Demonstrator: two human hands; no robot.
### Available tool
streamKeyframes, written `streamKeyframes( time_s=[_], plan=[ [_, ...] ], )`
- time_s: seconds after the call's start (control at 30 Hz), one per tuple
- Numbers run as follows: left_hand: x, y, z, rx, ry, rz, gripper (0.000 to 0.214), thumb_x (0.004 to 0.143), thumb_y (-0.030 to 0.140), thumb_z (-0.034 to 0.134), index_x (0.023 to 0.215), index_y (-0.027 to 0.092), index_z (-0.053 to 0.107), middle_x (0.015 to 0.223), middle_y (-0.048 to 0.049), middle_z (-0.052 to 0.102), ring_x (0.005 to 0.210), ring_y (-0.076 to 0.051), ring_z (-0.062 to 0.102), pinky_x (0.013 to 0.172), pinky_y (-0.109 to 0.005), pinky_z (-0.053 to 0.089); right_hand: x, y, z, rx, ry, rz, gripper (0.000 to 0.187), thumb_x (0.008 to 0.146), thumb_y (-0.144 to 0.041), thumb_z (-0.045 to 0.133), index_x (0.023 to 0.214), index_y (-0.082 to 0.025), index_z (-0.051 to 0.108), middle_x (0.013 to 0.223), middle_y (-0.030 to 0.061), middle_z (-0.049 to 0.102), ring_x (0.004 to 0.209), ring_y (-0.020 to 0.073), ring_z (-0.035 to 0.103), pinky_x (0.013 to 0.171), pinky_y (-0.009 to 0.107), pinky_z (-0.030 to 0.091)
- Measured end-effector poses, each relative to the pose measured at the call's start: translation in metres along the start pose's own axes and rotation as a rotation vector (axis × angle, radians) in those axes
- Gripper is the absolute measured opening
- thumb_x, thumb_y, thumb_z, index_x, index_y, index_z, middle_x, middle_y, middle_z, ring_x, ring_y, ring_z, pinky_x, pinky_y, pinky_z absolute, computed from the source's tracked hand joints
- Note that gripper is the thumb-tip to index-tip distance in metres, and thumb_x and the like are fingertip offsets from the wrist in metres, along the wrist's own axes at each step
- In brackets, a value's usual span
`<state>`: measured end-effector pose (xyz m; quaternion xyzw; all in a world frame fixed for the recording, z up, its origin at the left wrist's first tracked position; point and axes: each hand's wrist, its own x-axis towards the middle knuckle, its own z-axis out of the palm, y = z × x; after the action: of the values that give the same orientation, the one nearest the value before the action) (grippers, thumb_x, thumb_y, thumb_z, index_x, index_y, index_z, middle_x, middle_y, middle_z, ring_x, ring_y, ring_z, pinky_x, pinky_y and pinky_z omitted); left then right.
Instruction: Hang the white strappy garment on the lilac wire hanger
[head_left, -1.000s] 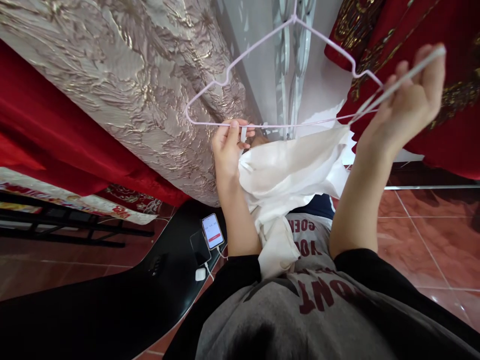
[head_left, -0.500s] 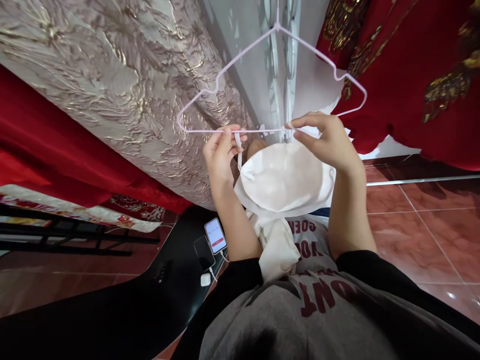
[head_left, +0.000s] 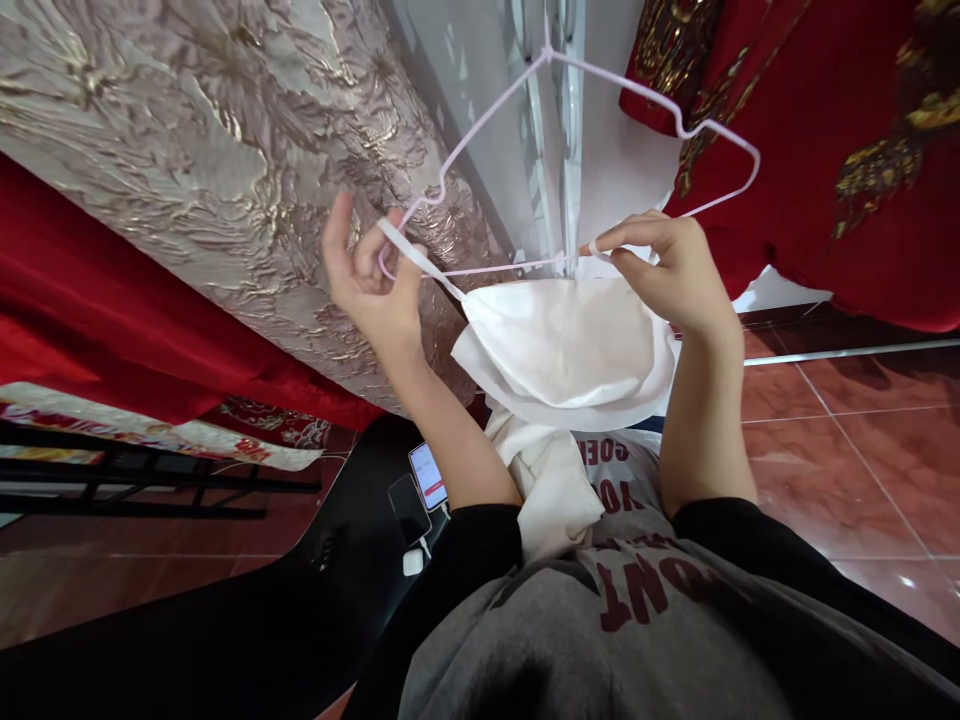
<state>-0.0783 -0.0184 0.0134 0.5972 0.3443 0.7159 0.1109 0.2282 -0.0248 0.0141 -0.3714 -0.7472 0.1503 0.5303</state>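
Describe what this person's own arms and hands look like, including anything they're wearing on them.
The left hand and right hand are bare: no gloves, and no rings or watch that show. The forearms are bare too. The left sleeve and right sleeve are black and end near the elbows. They join a grey top printed with dark red letters.

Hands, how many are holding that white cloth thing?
2. The left hand holds its white strap by the hanger's left end; the right hand pinches the cloth's top edge at the hanger's bottom bar.
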Motion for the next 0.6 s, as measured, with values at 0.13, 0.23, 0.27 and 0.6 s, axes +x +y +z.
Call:
streamKeyframes(
  time_s=[0.13,0.23,0.27,0.6],
  plan=[
    [0.032,0.031,0.014,0.056,-0.241,-0.014,0.057,0.085,0.044,0.096,0.127,0.025,0.064,0.118,0.0039,0.070,0.117,-0.024,0.064,0.114,-0.043,0.046,-0.001,0.001,-0.005,-0.010,-0.021,0.004,0.025,0.089,-0.015,0.060,0.093,-0.030,0.080,0.098,0.0015,0.081,0.098,0.0256,0.071,0.105,0.055,0.055],
    [0.049,0.047,0.020,0.112,-0.386,-0.070,0.030,0.092,0.016,0.091,0.115,0.021,0.073,0.102,0.0043,0.072,0.100,-0.021,0.068,0.103,-0.039,0.052,-0.002,0.000,-0.005,0.013,-0.035,-0.017,0.030,0.089,-0.010,0.059,0.095,-0.030,0.081,0.100,0.0014,0.082,0.098,0.0248,0.071,0.103,0.053,0.056],
    [0.050,0.048,0.021,0.111,-0.384,-0.064,0.026,0.093,0.009,0.087,0.113,0.021,0.074,0.099,0.0040,0.072,0.098,-0.020,0.068,0.100,-0.038,0.053,-0.003,0.000,-0.005,0.022,-0.030,-0.025,0.031,0.088,-0.009,0.059,0.095,-0.030,0.081,0.101,0.0013,0.082,0.098,0.0244,0.072,0.102,0.052,0.056],
    [-0.020,-0.027,0.032,-0.209,0.256,-0.305,0.029,0.101,0.048,0.075,0.118,0.029,0.061,0.099,-0.0028,0.073,0.106,-0.025,0.073,0.083,-0.037,0.056,-0.001,0.002,0.006,0.027,0.066,-0.004,0.027,0.090,-0.008,0.064,0.089,-0.030,0.080,0.095,0.0000,0.081,0.096,0.0244,0.071,0.107,0.053,0.054]
  ],
)
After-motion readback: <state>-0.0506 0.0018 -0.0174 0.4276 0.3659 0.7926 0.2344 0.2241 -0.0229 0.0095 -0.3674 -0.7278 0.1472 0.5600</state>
